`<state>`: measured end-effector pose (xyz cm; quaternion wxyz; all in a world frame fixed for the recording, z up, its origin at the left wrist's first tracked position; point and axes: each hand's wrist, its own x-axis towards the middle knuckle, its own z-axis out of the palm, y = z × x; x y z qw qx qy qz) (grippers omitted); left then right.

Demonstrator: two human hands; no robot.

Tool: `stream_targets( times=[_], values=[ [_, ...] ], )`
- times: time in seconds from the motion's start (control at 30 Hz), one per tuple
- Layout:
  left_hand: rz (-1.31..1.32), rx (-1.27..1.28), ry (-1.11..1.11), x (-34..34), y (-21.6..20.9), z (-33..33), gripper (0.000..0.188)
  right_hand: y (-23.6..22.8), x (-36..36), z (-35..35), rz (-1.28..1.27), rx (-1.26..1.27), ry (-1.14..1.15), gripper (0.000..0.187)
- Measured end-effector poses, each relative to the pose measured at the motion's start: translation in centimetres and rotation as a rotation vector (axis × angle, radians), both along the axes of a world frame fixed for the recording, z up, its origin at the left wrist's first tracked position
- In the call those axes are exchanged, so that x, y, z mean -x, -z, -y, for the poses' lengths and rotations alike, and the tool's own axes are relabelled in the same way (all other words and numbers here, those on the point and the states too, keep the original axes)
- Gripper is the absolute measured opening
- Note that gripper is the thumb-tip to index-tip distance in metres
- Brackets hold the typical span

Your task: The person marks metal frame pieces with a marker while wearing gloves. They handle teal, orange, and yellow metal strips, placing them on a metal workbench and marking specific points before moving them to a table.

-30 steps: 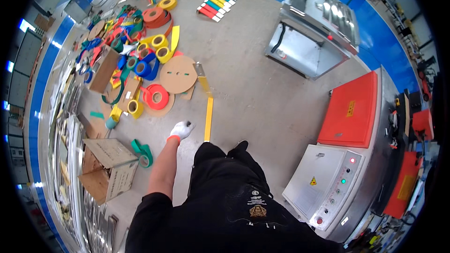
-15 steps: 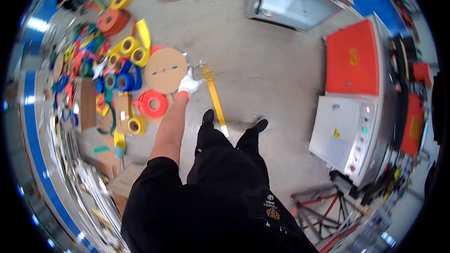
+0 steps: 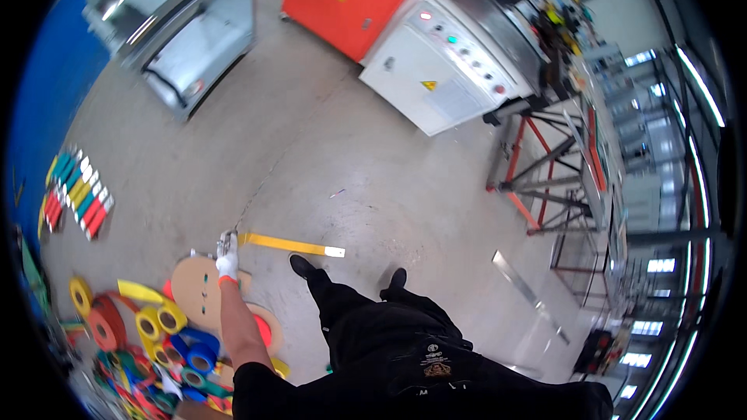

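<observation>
Head view, with clock hours read from its centre: my gloved left hand (image 3: 227, 263) is stretched out at 8 o'clock, its fingertips at one end of a flat yellow strip (image 3: 292, 244). I cannot tell whether those fingers have closed on it or merely touch it; my right hand is out of view. From my fingers the strip runs toward 7 o'clock, ending in a pale tab (image 3: 334, 252) near my shoe (image 3: 302, 266). A brown disc (image 3: 194, 286) sits just beside my wrist, and similar coloured strips (image 3: 82, 194) lie at 9 o'clock. I judge the step in hand to be taking hold of that end; the next move calls for a firm pinch, keeping the strip flat and untwisted.
</observation>
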<state>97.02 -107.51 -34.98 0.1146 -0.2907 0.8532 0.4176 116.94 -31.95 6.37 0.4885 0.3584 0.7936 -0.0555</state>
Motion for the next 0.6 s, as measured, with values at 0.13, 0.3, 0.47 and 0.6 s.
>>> stream_targets(
  times=[0.13, 0.3, 0.47, 0.6],
  values=[
    [-0.240, -0.157, -0.074, 4.4, 0.4, -1.1, 0.040, 1.2, -8.9, 1.9, 0.054, 0.015, 0.147, 0.043],
    [-0.580, -0.385, -0.009, 13.3, -12.1, -17.3, 0.009, 4.2, -18.7, 4.1, 0.141, 0.073, 0.320, 0.043],
    [-0.579, -0.251, 0.300, 20.2, -26.2, -31.0, 0.010, 9.7, -24.0, -1.5, 0.154, 0.139, 0.021, 0.043],
    [-0.876, -0.113, 0.224, 22.9, -40.7, -36.8, 0.035, 10.6, -8.6, -7.7, -0.224, 0.076, 0.371, 0.047]
  ],
)
